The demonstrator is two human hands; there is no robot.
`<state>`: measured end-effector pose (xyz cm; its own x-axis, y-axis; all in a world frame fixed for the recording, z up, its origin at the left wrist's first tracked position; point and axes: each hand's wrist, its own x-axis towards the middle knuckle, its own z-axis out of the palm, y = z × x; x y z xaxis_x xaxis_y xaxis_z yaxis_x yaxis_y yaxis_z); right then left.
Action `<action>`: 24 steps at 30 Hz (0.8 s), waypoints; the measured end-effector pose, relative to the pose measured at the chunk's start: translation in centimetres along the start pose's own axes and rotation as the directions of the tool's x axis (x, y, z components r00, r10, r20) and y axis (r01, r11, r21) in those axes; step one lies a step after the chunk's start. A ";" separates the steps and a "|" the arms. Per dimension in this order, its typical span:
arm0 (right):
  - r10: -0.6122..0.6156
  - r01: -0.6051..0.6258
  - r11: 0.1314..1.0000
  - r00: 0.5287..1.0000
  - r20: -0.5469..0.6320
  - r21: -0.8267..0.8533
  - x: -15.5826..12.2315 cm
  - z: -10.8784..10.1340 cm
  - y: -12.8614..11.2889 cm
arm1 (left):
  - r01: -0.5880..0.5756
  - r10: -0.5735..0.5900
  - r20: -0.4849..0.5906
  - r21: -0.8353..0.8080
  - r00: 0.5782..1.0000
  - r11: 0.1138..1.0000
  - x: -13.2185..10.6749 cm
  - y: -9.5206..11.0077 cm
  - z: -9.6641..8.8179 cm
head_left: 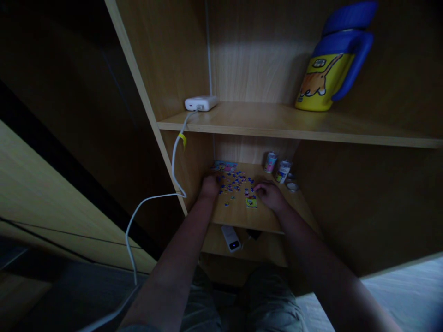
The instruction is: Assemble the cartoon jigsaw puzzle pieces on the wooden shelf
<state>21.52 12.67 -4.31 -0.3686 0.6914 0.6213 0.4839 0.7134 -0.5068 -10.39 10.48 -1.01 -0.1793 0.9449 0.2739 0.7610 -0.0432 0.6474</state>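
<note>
Several small blue puzzle pieces (234, 182) lie scattered on a wooden shelf board (238, 214) inside a cabinet. My left hand (209, 186) rests at the left edge of the scatter, fingers curled down onto pieces. My right hand (271, 193) rests on the board at the right side, fingers bent near a pair of pieces. A small joined yellow patch of puzzle (251, 202) lies between my hands, just left of the right one. Whether either hand pinches a piece is hidden.
Two small printed tins (271, 162) (283, 171) and a round lid (292, 186) stand at the back right. A white charger (200, 103) with a hanging cable (175, 161) and a yellow-blue jug (330, 64) sit on the upper shelf. A power bank (231, 238) lies on the lower shelf.
</note>
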 end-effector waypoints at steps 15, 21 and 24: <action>0.075 -0.075 0.997 0.997 -0.013 -0.013 0.2 -0.3 -0.2 | -0.248 0.295 -0.289 0.189 0.911 0.950 -2.9 2.7 -2.6; 0.121 -0.121 0.993 0.993 -0.001 -0.010 0.3 -0.3 0.2 | -0.238 0.272 -0.320 0.143 0.908 0.961 -12.5 1.3 -3.1; 0.143 -0.143 0.990 0.990 0.017 -0.001 0.3 -0.1 0.4 | -0.186 0.257 -0.264 0.267 0.930 0.946 -16.8 0.2 -2.3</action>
<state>21.69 13.16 -4.21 -0.3088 0.7880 0.5326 0.5321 0.6073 -0.5900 -8.68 -6.13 -3.83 -0.1356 0.7817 0.6088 0.9193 -0.1299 0.3715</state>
